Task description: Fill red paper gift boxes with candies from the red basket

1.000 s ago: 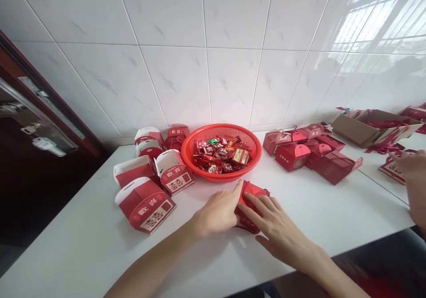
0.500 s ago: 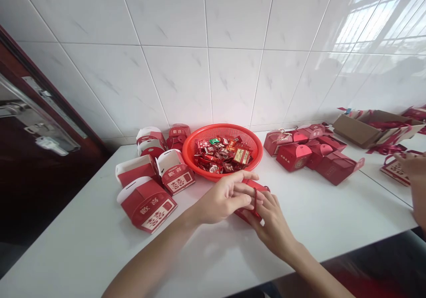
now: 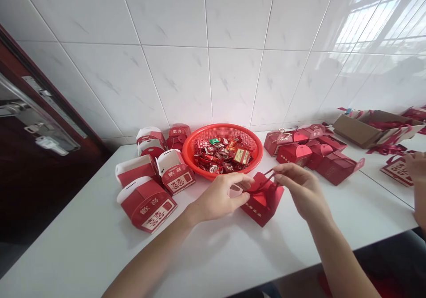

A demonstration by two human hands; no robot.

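A small red box (image 3: 261, 208) with pale lettering stands on the table in front of the candy basket. My right hand (image 3: 301, 187) pinches a dark red ribbon (image 3: 269, 176) above the box's right side. At the box's left edge is my left hand (image 3: 224, 196), thumb and fingers curved with a gap between them; the ribbon's other end runs toward its fingertips, and whether they grip it is unclear. Wrapped candies (image 3: 222, 153) fill part of the red basket (image 3: 189, 153) just behind.
Several red boxes with white insides (image 3: 148, 204) stand left. Several closed red boxes (image 3: 337, 167) sit right of the basket. Farther right are a brown carton (image 3: 357, 130) with ribbons and another person's hand (image 3: 416, 167) by a flat red box (image 3: 397, 171). A tiled wall (image 3: 176, 80) rises behind.
My right hand has moved right and up off the box, drawing the ribbon out. The box shows more of its front and top. My left hand has barely moved.
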